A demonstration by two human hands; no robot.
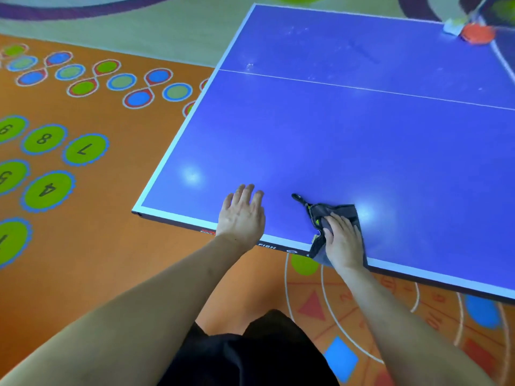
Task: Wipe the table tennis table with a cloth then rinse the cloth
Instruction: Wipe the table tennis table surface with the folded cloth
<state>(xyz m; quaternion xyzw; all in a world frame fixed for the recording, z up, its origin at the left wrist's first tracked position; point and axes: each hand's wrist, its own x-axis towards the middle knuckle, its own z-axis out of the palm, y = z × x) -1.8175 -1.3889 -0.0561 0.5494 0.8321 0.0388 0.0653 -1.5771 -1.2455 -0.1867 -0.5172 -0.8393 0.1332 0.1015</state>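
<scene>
A blue table tennis table (348, 140) with white edge lines fills the upper right of the head view. A dark grey cloth (335, 213) lies at the table's near edge, and part of it hangs over that edge. My right hand (341, 240) presses flat on the cloth with fingers spread. My left hand (242, 215) rests palm down on the bare table top to the left of the cloth, fingers straight. Faint white smudges show on the far half of the table.
A red paddle (478, 34) and a pale object (452, 26) lie by the net at the far right. The orange floor (83, 246) carries green numbered circles on the left. The table corner (136, 211) juts out at the left.
</scene>
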